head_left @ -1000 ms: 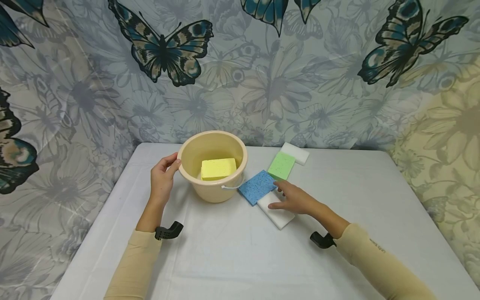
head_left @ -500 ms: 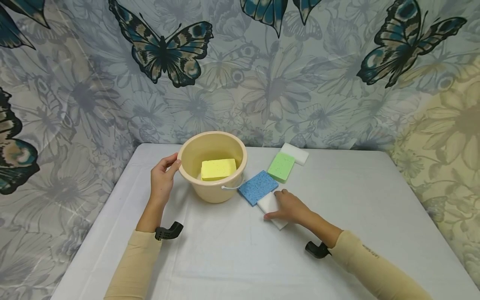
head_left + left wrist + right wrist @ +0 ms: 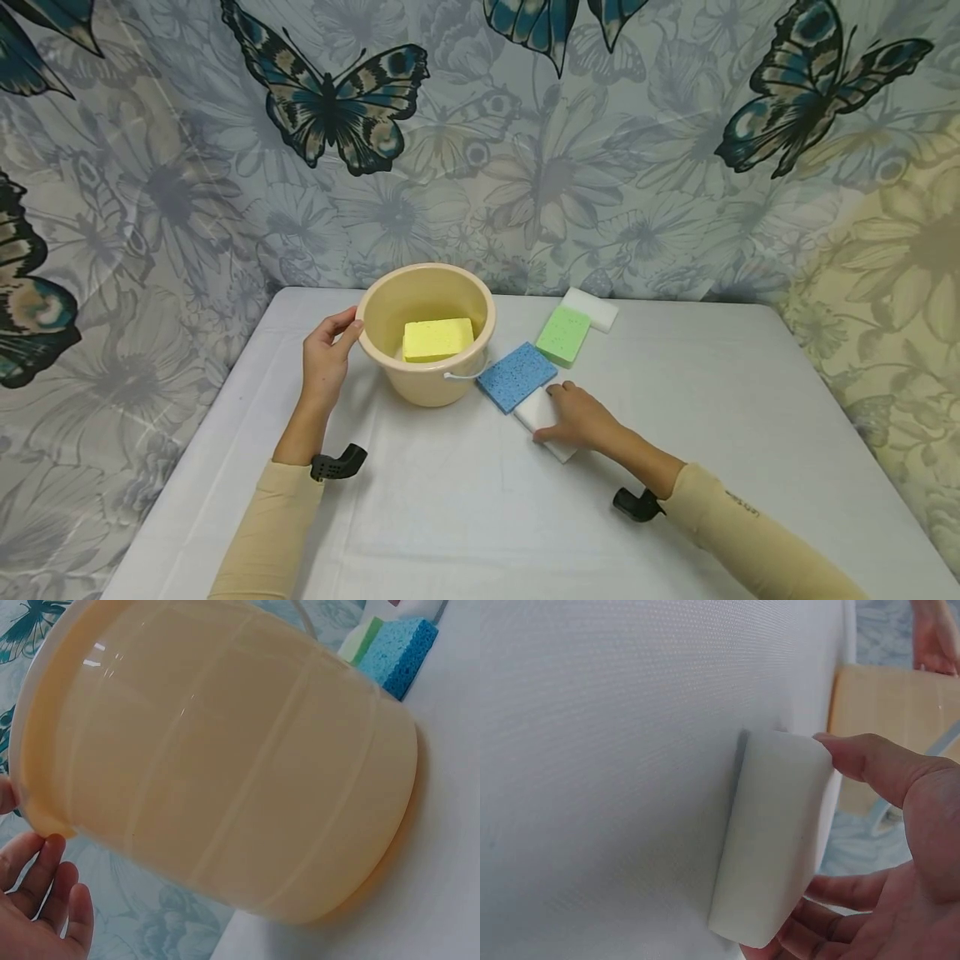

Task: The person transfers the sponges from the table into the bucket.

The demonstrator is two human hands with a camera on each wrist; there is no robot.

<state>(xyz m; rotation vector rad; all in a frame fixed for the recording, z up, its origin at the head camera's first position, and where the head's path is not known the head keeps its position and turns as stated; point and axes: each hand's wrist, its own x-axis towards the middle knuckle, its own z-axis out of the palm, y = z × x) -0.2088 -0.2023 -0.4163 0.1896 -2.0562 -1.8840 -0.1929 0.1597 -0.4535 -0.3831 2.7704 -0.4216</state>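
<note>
My left hand pinches the rim of a cream plastic bucket between thumb and fingers; the left wrist view shows the fingertips at that rim. Inside the bucket lies a yellow sponge. To its right, my right hand grips a white sponge that lies on the table, partly hidden by the hand. In the right wrist view the thumb is on one edge of the white sponge and the fingers on the opposite one. A blue sponge touches its far end.
Behind the blue sponge lie a green sponge and a second white sponge, partly overlapped by the green one. The table has a white cloth and ends at a butterfly-patterned backdrop. The bucket's thin wire handle hangs at its front right.
My right hand has come down and toward me from above the blue and white sponges, and its fingers have closed on the near white sponge. The left hand and bucket stay put.
</note>
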